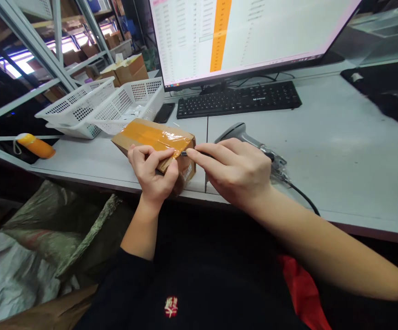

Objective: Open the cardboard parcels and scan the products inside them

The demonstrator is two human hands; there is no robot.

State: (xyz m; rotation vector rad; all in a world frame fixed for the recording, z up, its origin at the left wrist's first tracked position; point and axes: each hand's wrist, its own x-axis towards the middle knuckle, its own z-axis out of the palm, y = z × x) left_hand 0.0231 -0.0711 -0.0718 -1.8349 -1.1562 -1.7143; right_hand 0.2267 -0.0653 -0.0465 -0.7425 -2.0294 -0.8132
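Note:
A cardboard box (140, 133) with a wide strip of shiny orange-brown tape along its top rests tilted at the table's front edge. My left hand (152, 174) grips the near side of the box, thumb and index finger close to its taped right edge. Pinched in my right hand (238, 169) is a slim dark utility knife (184, 153), its tip touching the tape at that edge. Most of the knife is hidden by my fingers. Just behind my right hand lies a grey barcode scanner (235, 130) with a black cable.
A monitor (254, 34) and black keyboard (236, 100) stand behind the box. White plastic baskets (130, 103), a black phone (164, 112) and an orange bottle (35, 145) are on the left. A black mat (381, 94) lies at right; sacks (47, 224) sit below the table.

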